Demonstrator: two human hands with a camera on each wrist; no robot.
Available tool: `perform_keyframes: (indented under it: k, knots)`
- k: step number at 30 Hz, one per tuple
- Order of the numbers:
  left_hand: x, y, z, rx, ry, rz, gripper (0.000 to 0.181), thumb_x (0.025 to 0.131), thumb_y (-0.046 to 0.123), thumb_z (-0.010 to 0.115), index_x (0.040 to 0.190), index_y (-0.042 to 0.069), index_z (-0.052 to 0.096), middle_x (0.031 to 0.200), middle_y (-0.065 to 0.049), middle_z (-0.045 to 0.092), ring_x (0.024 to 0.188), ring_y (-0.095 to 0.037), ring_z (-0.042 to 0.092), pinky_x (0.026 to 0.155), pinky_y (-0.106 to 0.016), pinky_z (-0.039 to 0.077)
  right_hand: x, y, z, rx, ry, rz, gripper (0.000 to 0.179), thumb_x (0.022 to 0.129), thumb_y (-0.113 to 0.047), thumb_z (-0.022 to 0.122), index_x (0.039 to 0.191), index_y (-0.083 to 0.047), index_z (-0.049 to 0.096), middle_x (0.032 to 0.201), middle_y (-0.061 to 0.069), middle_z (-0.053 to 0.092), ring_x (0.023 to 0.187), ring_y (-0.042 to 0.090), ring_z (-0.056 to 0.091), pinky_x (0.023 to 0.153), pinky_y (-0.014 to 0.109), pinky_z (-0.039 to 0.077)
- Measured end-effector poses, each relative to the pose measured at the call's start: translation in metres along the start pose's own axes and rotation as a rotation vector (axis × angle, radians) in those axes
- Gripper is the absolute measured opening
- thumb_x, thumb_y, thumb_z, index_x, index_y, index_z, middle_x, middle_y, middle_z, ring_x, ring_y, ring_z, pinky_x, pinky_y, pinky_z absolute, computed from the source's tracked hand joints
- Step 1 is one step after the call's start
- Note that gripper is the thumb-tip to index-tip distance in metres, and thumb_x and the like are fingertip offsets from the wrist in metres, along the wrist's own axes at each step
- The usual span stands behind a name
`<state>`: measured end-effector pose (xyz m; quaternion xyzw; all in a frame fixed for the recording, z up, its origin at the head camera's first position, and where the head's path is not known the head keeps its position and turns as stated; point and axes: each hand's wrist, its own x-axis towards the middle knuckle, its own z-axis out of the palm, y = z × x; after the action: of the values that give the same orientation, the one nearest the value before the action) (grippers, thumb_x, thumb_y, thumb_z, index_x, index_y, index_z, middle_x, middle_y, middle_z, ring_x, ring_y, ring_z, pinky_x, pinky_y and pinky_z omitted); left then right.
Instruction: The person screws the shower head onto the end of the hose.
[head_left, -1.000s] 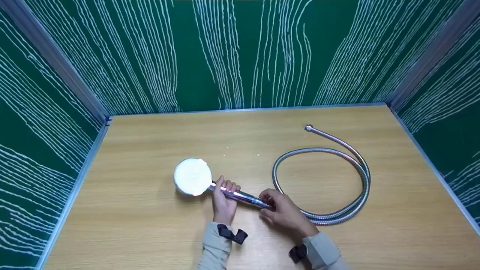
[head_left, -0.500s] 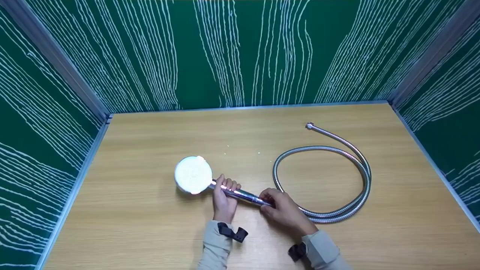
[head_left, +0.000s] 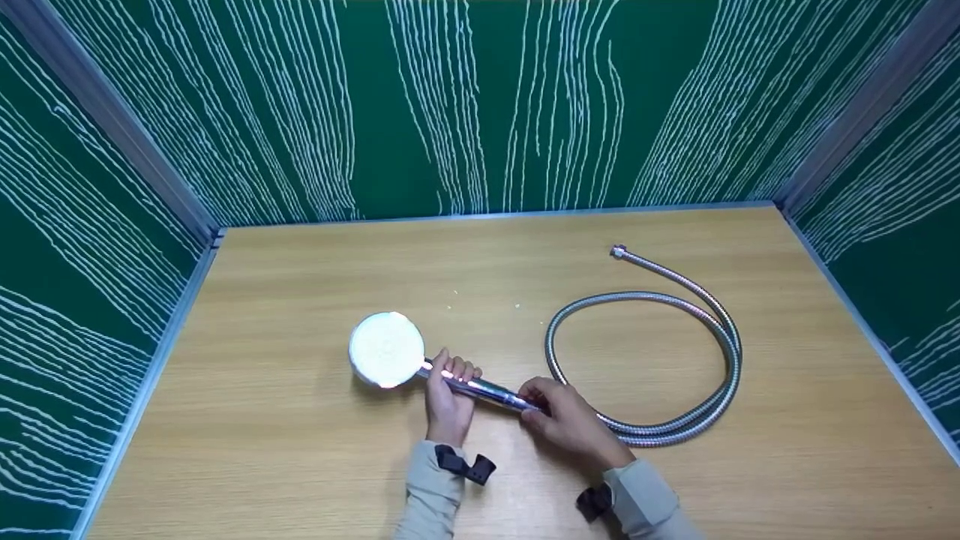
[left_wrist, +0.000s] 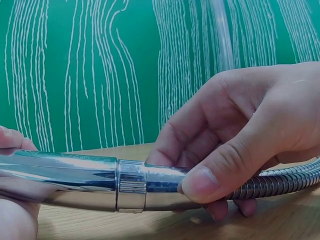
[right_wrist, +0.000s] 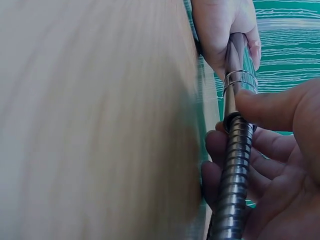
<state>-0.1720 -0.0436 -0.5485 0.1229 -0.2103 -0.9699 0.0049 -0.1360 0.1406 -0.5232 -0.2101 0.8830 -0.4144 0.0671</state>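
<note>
A chrome handheld shower head (head_left: 386,349) lies at a slant, its round, glaring white face up and to the left. My left hand (head_left: 450,405) grips the upper part of its handle (head_left: 491,391), fingers wrapped around. At the handle's lower end, my right hand (head_left: 574,424) pinches the smooth metal hose connector (left_wrist: 165,175) between thumb and fingers. A ribbed metal shower hose (right_wrist: 235,175) runs out of that connector in the right wrist view, passing below the right palm. The left wrist view shows the handle and connector meeting in line at a ridged ring (left_wrist: 131,186).
The hose loops over the right side of the wooden table (head_left: 285,285), its free end nut (head_left: 618,252) pointing left near the back. Several tiny white specks lie mid-table. Green walls (head_left: 495,112) with white wavy lines enclose the back and sides.
My right thumb has come up against the connector and closed the gap to it. The left hand and the shower head stay in place.
</note>
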Motion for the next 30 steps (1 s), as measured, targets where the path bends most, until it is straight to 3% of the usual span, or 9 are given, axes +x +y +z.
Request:
perform_keyframes:
  k: [10,16,21,26,30]
  knots:
    - [0.000,0.000,0.000,0.015,-0.005,-0.003,0.035,0.101,0.016,0.033,0.067,0.013,0.035,0.055,0.005,0.032,0.051,-0.011,0.032,0.061,-0.025,0.031,0.001,-0.002,-0.001,-0.017,-0.043,0.038,0.014,0.085,-0.003,0.064,0.094,-0.012,0.061,0.083,-0.003,0.058,0.074,0.011,0.050,0.067,0.024,0.042]
    - [0.001,0.000,-0.001,0.024,-0.023,-0.004,0.036,0.101,0.015,0.031,0.066,0.013,0.034,0.055,0.005,0.032,0.051,-0.011,0.032,0.061,-0.025,0.031,0.000,-0.002,0.000,-0.018,-0.024,0.040,0.015,0.083,-0.002,0.065,0.091,-0.013,0.062,0.078,-0.005,0.057,0.069,0.009,0.048,0.064,0.022,0.039]
    - [-0.001,0.000,0.002,0.054,0.007,0.002,0.033,0.101,0.015,0.035,0.068,0.012,0.036,0.056,0.004,0.034,0.052,-0.011,0.034,0.061,-0.025,0.032,-0.002,-0.003,0.003,0.027,0.012,0.073,0.015,0.082,0.000,0.066,0.093,-0.011,0.062,0.081,-0.003,0.060,0.072,0.009,0.051,0.066,0.022,0.041]
    - [-0.003,0.002,0.007,0.152,0.091,0.029,0.032,0.099,0.014,0.042,0.068,0.011,0.041,0.058,0.001,0.043,0.056,-0.014,0.043,0.062,-0.027,0.039,-0.004,-0.006,0.004,0.035,0.052,0.106,0.016,0.081,-0.002,0.069,0.094,-0.010,0.064,0.081,-0.002,0.062,0.072,0.011,0.052,0.065,0.021,0.042]
    - [-0.004,0.005,0.012,0.353,0.170,0.065,0.025,0.096,0.014,0.048,0.072,0.007,0.047,0.059,-0.002,0.054,0.056,-0.015,0.056,0.066,-0.031,0.052,-0.006,-0.008,0.003,0.061,0.061,0.123,0.017,0.080,-0.001,0.070,0.094,-0.008,0.064,0.082,-0.001,0.062,0.073,0.011,0.053,0.064,0.020,0.043]
